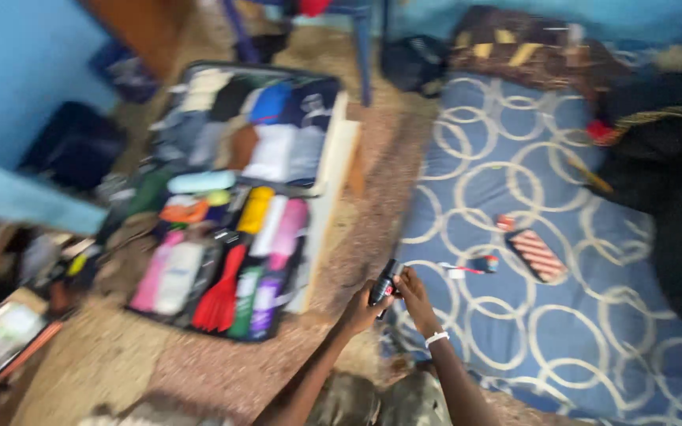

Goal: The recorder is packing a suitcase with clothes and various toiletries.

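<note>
Head view, blurred. Small black bottle (384, 282) held upright between left hand (363, 309) and right hand (414, 293), both grips closed on it, above floor edge beside blue mattress (562, 331). Open suitcase (230, 197) well left.

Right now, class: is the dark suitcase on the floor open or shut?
Open: the dark suitcase lies flat, exposing folded clothes and bottles.

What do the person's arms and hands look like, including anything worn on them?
Both forearms are bare, with no sleeves in view, and neither the left hand nor the right hand wears a glove. A thin white band circles the right wrist. The blurred picture shows no rings.
</note>
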